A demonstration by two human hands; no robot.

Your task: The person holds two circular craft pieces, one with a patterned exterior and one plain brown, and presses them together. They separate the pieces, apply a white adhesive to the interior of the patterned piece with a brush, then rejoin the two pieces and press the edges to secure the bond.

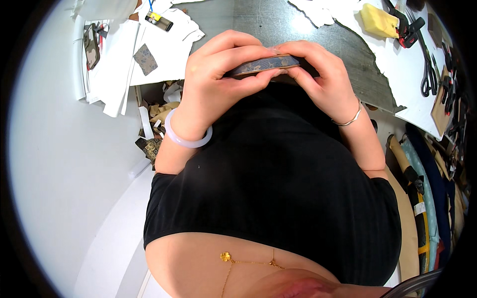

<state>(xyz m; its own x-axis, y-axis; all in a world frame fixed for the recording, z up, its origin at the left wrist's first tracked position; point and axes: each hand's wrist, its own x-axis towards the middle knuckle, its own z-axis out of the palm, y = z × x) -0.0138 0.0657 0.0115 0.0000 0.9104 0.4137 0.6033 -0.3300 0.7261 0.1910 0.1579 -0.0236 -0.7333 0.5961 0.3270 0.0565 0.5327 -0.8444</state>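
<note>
My left hand point(213, 82) and my right hand point(325, 74) grip a narrow strip-like item point(263, 66) at the table's near edge, above my black top. It shows blue-grey fabric with a tan floral pattern and tan edging. The fingertips of both hands press on it from above and below, close together near its middle and right end. A matching patterned scrap point(145, 59) lies on white paper to the left, beyond my left hand.
Grey table point(228, 20) with white paper sheets point(109, 84), a phone point(92, 45), a yellow-and-black small object point(158, 21), a yellow pad point(377, 21), black scissors point(427, 74) and other tools at right. Fabric scraps point(149, 149) lie below left; fabric rolls point(422, 198) stand at lower right.
</note>
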